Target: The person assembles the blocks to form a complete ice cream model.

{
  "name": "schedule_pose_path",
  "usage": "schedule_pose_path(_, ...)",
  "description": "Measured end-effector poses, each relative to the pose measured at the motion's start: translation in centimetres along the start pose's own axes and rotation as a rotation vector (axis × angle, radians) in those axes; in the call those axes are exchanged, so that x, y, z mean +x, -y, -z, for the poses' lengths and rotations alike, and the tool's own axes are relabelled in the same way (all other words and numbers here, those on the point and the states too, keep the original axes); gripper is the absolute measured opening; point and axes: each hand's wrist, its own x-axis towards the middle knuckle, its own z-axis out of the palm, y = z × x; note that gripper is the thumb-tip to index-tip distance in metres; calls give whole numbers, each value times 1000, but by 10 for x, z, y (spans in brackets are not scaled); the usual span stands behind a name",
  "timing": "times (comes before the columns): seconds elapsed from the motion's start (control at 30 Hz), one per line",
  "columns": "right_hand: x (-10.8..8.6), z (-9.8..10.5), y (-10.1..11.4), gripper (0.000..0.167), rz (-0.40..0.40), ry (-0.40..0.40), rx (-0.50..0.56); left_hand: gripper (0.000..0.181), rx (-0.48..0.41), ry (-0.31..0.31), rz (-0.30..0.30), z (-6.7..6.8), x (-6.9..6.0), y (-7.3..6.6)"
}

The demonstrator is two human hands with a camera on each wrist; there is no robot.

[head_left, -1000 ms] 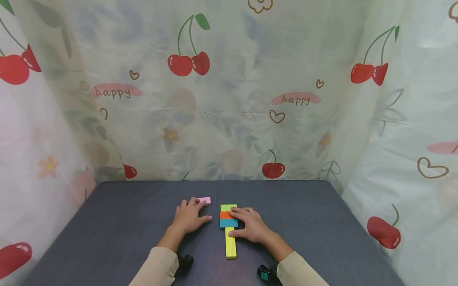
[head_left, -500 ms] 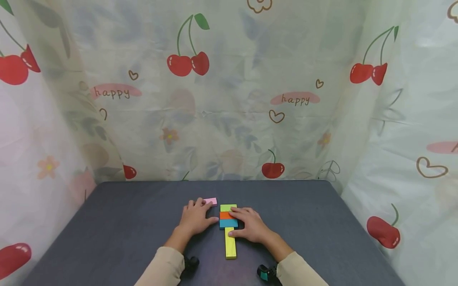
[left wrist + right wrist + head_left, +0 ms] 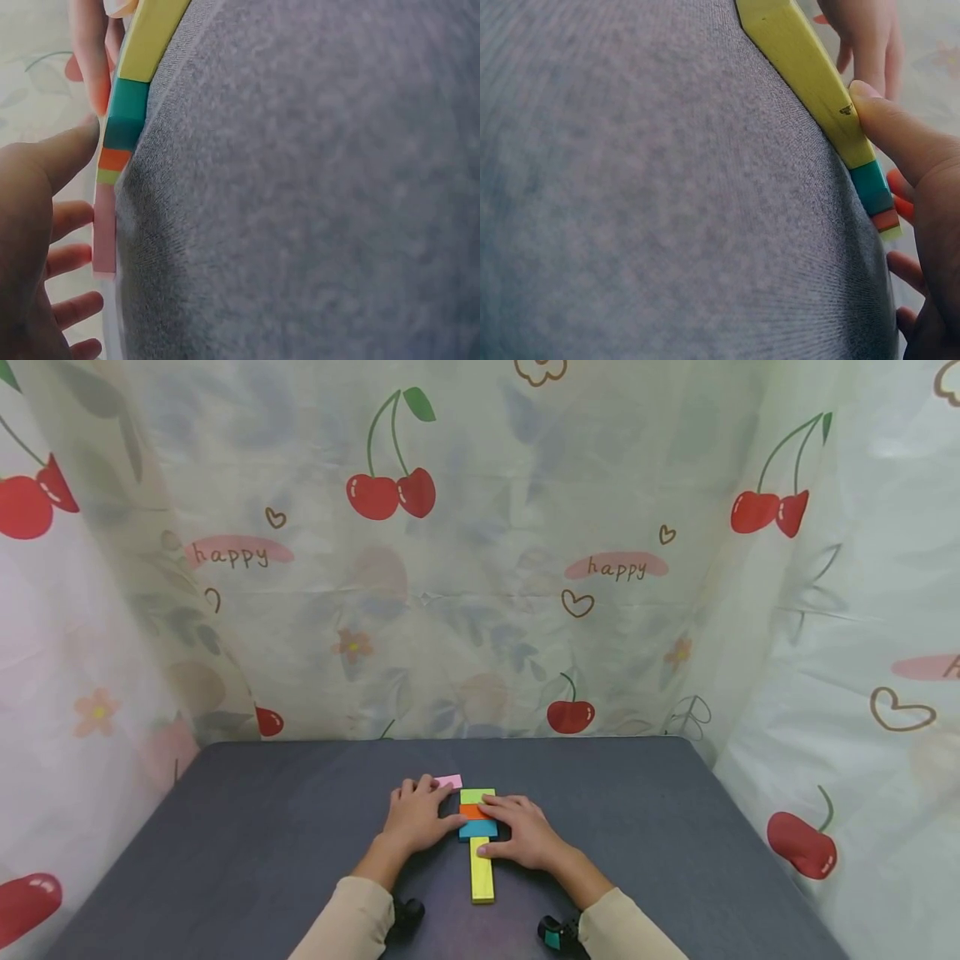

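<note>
In the head view a yellow wooden block [image 3: 482, 875] lies lengthwise on the dark table. Beyond its far end, blue [image 3: 477, 829], orange [image 3: 468, 812] and lime green [image 3: 477, 796] blocks lie crosswise, side by side. My left hand [image 3: 415, 817] has its fingertips on a pink block [image 3: 452, 782], off the lime block's far left corner; its thumb reaches the blue block's left end. My right hand [image 3: 527, 833] rests its thumb on the yellow block and its fingers over the right side of the orange and lime blocks. In the left wrist view, the pink block [image 3: 104, 231] appears beside the lime one.
A dark cloth covers the table [image 3: 300, 793]. Patterned curtains [image 3: 480, 652] with cherries hang behind it and on both sides. Black wrist devices [image 3: 408, 914] show under both sleeves.
My left hand has slid the pink block rightward, toward the row of coloured blocks. My right hand has stayed in place on the blocks.
</note>
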Motion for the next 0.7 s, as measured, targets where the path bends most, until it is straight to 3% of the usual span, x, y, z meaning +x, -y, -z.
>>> schedule_pose_path(0.7, 0, 0, 0, 78, 4, -5, 3, 62, -5, 51, -56, -2, 10, -13)
